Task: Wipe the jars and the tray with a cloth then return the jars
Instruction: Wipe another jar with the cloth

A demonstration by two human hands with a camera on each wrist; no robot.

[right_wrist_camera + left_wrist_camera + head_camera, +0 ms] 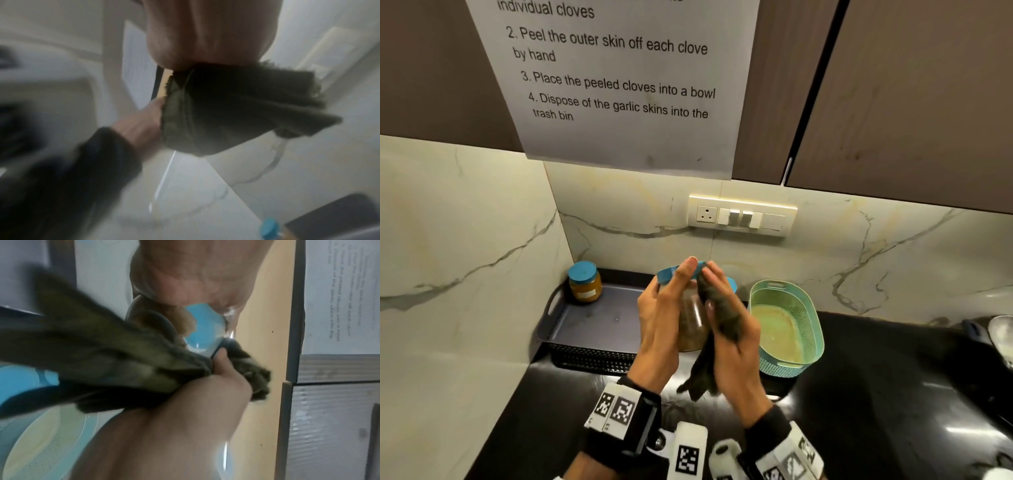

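My left hand [661, 308] holds a clear jar [690, 325] with a blue lid [666, 274] and brown contents, lifted over the right end of the grey tray [592, 322]. My right hand [736, 346] grips a dark green cloth [719, 308] and presses it against the jar's right side; the cloth's loose end hangs below. In the left wrist view the cloth [102, 350] bunches under the right hand's thumb beside the lid [203, 321]. In the right wrist view the cloth [236, 105] hangs from the palm. A second blue-lidded jar [585, 282] stands at the tray's back left corner.
The tray rests on a black perforated basket [592, 359] in the corner of a black counter [859, 394]. A teal basket [784, 329] stands just right of my hands. A switch panel [741, 216] is on the marble wall, with a paper sheet [619, 85] on the cabinets above.
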